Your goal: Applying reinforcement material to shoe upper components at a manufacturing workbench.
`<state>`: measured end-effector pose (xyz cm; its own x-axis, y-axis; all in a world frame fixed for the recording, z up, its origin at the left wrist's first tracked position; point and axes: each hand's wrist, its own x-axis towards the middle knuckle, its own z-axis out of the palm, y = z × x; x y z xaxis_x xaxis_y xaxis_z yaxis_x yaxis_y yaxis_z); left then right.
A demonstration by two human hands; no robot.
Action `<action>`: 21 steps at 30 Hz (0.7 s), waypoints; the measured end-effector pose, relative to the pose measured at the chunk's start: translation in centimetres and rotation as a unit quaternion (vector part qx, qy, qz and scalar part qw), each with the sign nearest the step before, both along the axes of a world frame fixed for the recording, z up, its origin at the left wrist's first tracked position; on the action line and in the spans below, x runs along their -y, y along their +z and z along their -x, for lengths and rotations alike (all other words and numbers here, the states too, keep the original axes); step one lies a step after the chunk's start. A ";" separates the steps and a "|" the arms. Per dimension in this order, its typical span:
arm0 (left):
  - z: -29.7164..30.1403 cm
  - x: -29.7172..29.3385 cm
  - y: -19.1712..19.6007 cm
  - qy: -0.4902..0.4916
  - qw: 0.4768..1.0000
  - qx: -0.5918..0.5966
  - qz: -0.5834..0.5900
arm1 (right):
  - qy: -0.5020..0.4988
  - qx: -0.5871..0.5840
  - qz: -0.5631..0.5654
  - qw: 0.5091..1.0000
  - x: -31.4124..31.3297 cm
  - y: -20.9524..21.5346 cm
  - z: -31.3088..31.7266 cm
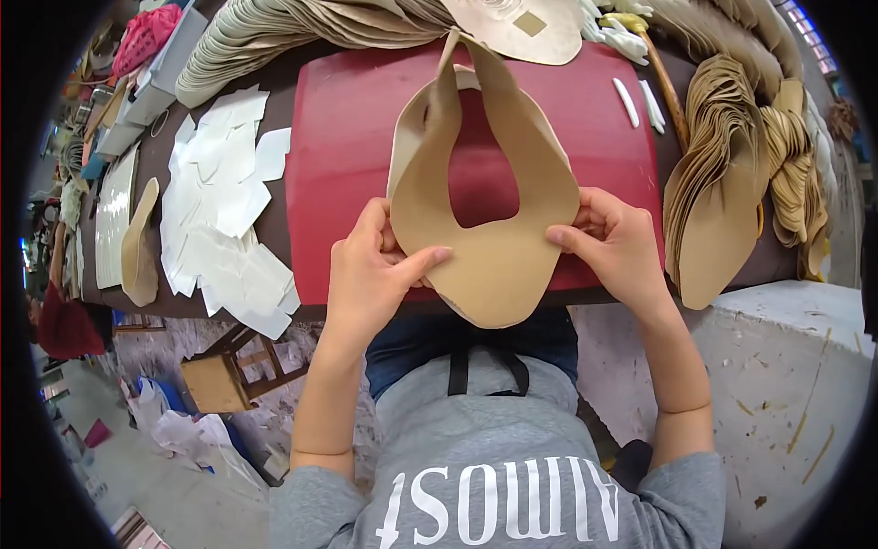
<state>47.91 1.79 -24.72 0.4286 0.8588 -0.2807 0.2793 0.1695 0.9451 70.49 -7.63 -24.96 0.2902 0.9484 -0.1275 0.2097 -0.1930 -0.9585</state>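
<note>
Pinching opposite edges, thumbs on top, the left hand (380,261) and the right hand (611,240) hold a tan, horseshoe-shaped, leather-like piece (494,265) over the near edge of a red, smooth mat (338,183), probably so that it does not fold.

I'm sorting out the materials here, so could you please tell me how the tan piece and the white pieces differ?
The tan piece is held up by the left hand and right hand, while the white pieces lie untouched in an overlapping spread. The tan piece has curved edges and a large opening; the white pieces look angular and show no such opening. Both look thin and sheet-like.
</note>
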 end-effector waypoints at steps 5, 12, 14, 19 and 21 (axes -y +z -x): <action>-0.1 -0.2 -0.7 -0.006 1.000 -0.024 -0.013 | 0.004 0.044 0.007 0.999 -0.1 -0.6 0.0; -0.6 -0.3 -1.1 -0.013 0.997 -0.053 -0.051 | 0.021 0.094 0.002 0.995 -0.3 -0.3 -0.1; -0.8 -0.4 -1.0 -0.012 0.997 -0.057 -0.053 | 0.022 0.102 0.003 0.995 -0.3 -0.3 0.0; -1.0 -0.4 -0.7 -0.013 0.994 -0.084 -0.063 | 0.025 0.138 0.003 0.990 -0.4 -0.1 0.2; -1.0 -0.3 -0.3 -0.017 0.990 -0.119 -0.069 | 0.029 0.156 0.002 0.987 -0.5 -0.1 0.4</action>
<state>48.94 2.09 -25.05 0.3939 0.8819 -0.2592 0.5010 0.0304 0.8649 70.11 -7.16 -25.03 0.2616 0.9642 -0.0446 0.5061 -0.1763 -0.8443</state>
